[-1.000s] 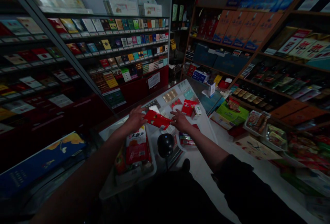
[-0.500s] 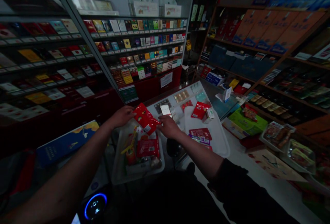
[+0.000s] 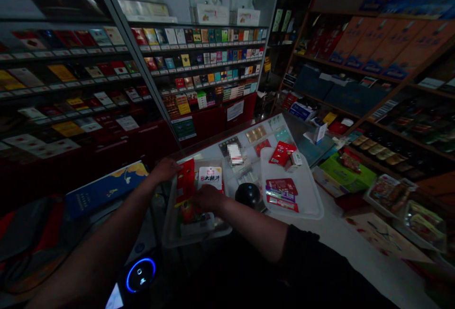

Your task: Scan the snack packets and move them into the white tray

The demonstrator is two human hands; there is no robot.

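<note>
My left hand (image 3: 167, 169) is closed on the upper left edge of a red snack packet (image 3: 185, 181), which lies along the left side of a white plastic bin (image 3: 167, 233). My right hand (image 3: 209, 198) reaches over the bin's middle, its dark fingertips close to the packet's lower end. Whether those fingers grip anything is hidden. A white-labelled packet (image 3: 210, 176) with black characters lies just beyond my right hand. Other packets, partly covered by that hand, fill the bin.
Right of the bin stand a round black device (image 3: 248, 195) and a white tray (image 3: 313, 202) holding a red packet (image 3: 282, 152), a small box (image 3: 295, 160) and several flat packs. A blue box (image 3: 106, 188) lies left. Shelves of cigarette packs (image 3: 199, 58) rise behind.
The red packet has moved down and left into the bin, turning upright in view. My right hand has moved down into the bin, and the white-labelled packet now shows. The view has shifted slightly left.
</note>
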